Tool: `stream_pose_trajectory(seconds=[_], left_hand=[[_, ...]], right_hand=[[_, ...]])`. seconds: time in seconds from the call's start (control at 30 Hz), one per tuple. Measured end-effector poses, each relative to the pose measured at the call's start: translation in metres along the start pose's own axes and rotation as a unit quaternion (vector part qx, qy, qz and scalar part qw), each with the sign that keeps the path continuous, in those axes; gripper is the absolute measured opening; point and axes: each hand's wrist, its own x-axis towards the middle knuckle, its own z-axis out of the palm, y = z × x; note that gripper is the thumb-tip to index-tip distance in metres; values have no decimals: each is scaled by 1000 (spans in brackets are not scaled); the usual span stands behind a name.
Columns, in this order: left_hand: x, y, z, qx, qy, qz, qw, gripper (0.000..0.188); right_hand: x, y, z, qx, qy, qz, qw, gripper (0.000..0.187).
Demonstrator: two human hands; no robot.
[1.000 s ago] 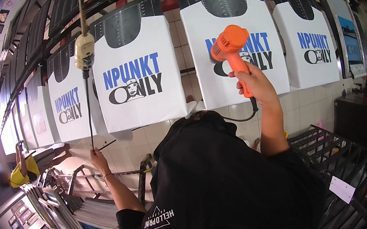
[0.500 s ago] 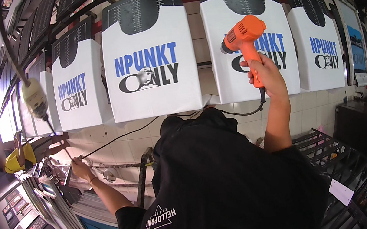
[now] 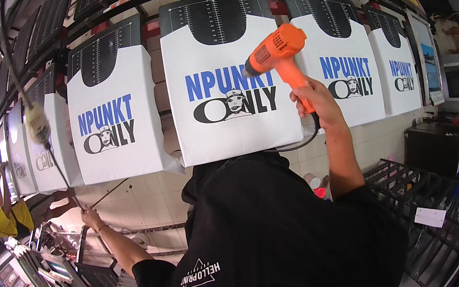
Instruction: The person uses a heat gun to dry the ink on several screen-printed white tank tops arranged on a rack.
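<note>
My right hand [image 3: 318,103] is wrapped round the handle of an orange heat gun [image 3: 280,48]. Its dark nozzle points left over the blue lettering of a white T-shirt [image 3: 212,143], which is stretched on a black board with ruled marks. A gap between nozzle and cloth cannot be judged. Out to the left, my left hand [image 3: 91,217] is closed on a thin dark cable [image 3: 63,170]. That cable runs up to a pale plug connector [image 3: 37,124] hanging from above, and another stretch leads off to the right.
More printed white shirts [image 3: 120,162] on boards line both sides; the leftmost ones lack blue lettering. A person in yellow [image 3: 11,220] stands at far left. Stacked screen frames [image 3: 63,278] are at lower left, a black metal rack [image 3: 424,192] at lower right.
The heat gun has moved left, from one shirt to the neighbouring one. My view has shifted left along the row, and my left hand still grips the cable.
</note>
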Motion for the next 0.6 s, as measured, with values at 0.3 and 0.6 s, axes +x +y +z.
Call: stream_pose_trajectory(seconds=[0.3,0.6], left_hand=[[15,71,80,38,-2,103,994,33],[10,74,86,23,15,70,997,36]], right_hand=[[29,-3,20,-56,97,42,993,27],[35,-2,24,-29,89,29,995,26]])
